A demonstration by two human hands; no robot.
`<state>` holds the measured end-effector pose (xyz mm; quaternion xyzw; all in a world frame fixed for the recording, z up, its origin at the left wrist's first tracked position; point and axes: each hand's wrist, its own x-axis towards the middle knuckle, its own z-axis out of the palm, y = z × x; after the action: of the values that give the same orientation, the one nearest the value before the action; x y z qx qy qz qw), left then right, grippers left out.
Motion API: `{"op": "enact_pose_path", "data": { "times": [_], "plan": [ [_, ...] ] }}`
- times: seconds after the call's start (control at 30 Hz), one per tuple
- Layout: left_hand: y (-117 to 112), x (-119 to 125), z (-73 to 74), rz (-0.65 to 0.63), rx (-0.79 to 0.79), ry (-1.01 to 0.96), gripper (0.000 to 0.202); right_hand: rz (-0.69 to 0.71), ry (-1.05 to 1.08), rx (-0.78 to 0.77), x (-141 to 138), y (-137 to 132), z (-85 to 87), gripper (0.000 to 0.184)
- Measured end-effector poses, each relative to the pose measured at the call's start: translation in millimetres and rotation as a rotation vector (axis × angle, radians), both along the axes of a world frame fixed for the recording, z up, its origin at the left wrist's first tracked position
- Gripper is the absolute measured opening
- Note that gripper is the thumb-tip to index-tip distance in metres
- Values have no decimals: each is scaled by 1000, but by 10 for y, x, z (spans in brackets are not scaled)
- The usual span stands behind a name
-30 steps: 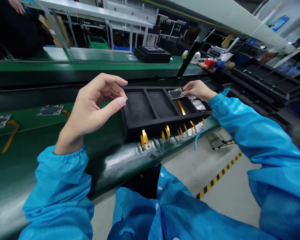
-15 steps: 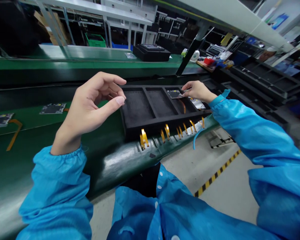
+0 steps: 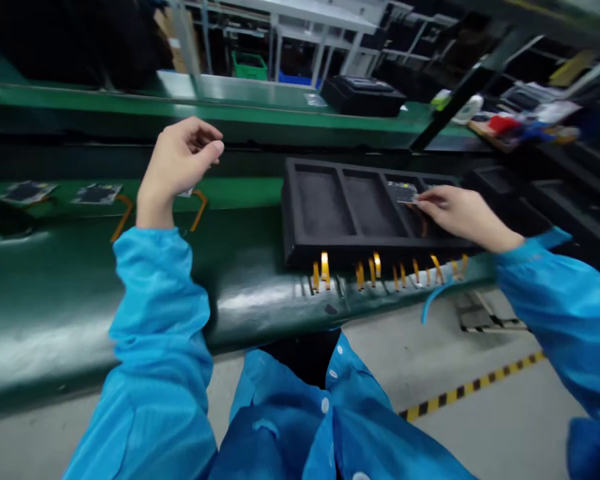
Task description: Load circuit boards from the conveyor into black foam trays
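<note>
My right hand point(image 3: 453, 210) pinches the edge of a small circuit board point(image 3: 401, 192) over the third compartment of a black foam tray point(image 3: 325, 241). An orange flex cable point(image 3: 423, 223) hangs from that board into the compartment. My left hand point(image 3: 180, 160) is raised left of the tray, loosely curled with a gap between thumb and fingers, holding nothing. Behind its wrist shows part of another board with an orange flex cable point(image 3: 200, 208). Two more boards, a nearer one point(image 3: 97, 194) and a farther one point(image 3: 29, 191), lie further left on the green surface.
Several orange flex strips point(image 3: 325, 268) stick out below the tray's front edge. A blue strip point(image 3: 433, 300) hangs off the bench edge. A black box point(image 3: 365, 97) sits on the back green shelf point(image 3: 260, 113). A slanted post point(image 3: 450, 107) stands behind the tray.
The view has turned left, so the tray appears further right. My left hand has moved away from the tray's left edge and its fingers have curled more. My right hand still pinches the board.
</note>
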<state>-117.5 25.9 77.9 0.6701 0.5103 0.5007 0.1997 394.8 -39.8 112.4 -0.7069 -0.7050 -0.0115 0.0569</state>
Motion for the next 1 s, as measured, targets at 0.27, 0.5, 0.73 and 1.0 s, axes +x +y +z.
{"op": "enact_pose_path", "data": {
  "times": [0.27,0.5,0.73,1.0],
  "plan": [
    [523,-954,-1111,518,-283,-37,50,-228,253,-88,-322,-230,38,39],
    [415,-653,-1297,654,-583,301,86,-407,390,17,-400,-424,250,28],
    [609,-593,-1216,619,-658,385,96,-414,517,121,-306,-848,185,21],
    [968,-549,-1252,668,-766,404,111,-485,648,218,-269,-1246,-19,46]
  ]
}}
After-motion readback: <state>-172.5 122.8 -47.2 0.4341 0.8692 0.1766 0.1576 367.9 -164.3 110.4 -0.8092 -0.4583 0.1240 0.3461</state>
